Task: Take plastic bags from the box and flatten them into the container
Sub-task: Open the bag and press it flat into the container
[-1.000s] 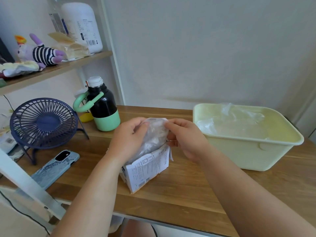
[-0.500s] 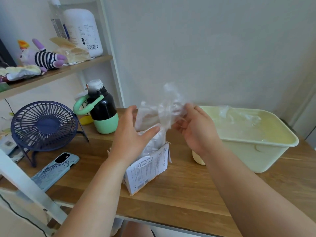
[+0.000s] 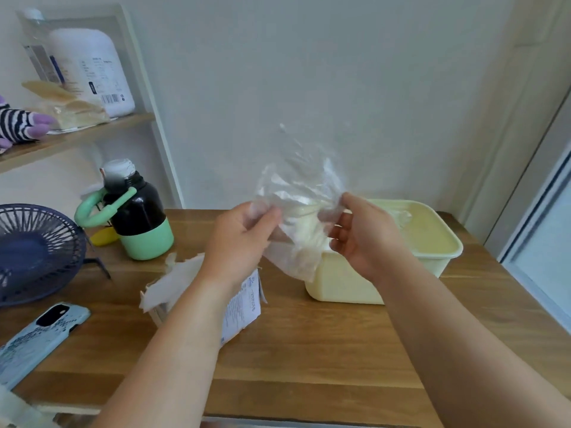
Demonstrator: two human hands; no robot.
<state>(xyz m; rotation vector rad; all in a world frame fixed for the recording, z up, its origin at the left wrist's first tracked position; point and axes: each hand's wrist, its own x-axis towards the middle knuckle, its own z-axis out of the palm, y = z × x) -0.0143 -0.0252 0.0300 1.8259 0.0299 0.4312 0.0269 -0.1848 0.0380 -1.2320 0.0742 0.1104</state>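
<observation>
I held one clear plastic bag (image 3: 296, 217) in the air, just in front of the container's near-left corner and above its rim, crumpled and only half spread. My left hand (image 3: 242, 239) pinched its left edge between thumb and fingers. My right hand (image 3: 361, 239) pinched the right edge the same way, so both grips were closed on the bag with the film slack between them.

By my reckoning this was the middle step: the bag was out of the box but not yet laid flat. The next move would call for drawing the two edges apart, carrying the bag over the pale yellow container (image 3: 438, 251), and pressing it down on the film (image 3: 398, 214) lying inside. Thin film traps air, so I judged a flat palm would be needed.

The box (image 3: 244, 307) stood on the wooden table (image 3: 309, 350) just left of the container, with its torn top open, partly behind my left forearm. Its side carried dense print, too small and blurred to read. Farther left of the container stood a black-and-green bottle (image 3: 136, 217) with no lettering I could see. High and well left of the container, a white jug (image 3: 92, 72) on a shelf showed a barcode and a dark label, and I could make out no words there either.
</observation>
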